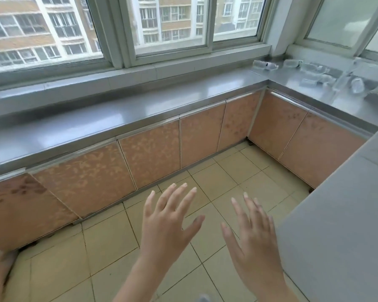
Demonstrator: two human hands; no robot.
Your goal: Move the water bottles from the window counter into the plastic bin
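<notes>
Both hands raised over the tiled floor (pixel 109 240), backs to the camera, holding nothing. Left hand (pixel 166 227) at about 6 o'clock in the view: fingers straight and spread, thumb out to the side. Right hand (pixel 252 234) just beside it toward 5 o'clock: fingers likewise released and fanned, touching nothing.

Steel counter (pixel 118 118) runs under the window (pixel 170 25) from 9 o'clock across to the corner at 2 o'clock, then turns along the right wall. Peach-patterned cabinet doors (pixel 148 162) below it.

Water bottles (pixel 312 71) lie well apart from the hands, clustered on the right-hand leg of the counter at about 2 o'clock. One clear bottle (pixel 265 64) lies on its side nearest the corner, close under the window ledge; several more lie tumbled further right (they blur into the glare on the steel, so a count is not safe). Possibly a clear container wall stands among them at the far right, but the view is too washed out to tell.

A pale grey flat surface (pixel 336 225) fills the 4 o'clock edge, with the right hand just beside it.
</notes>
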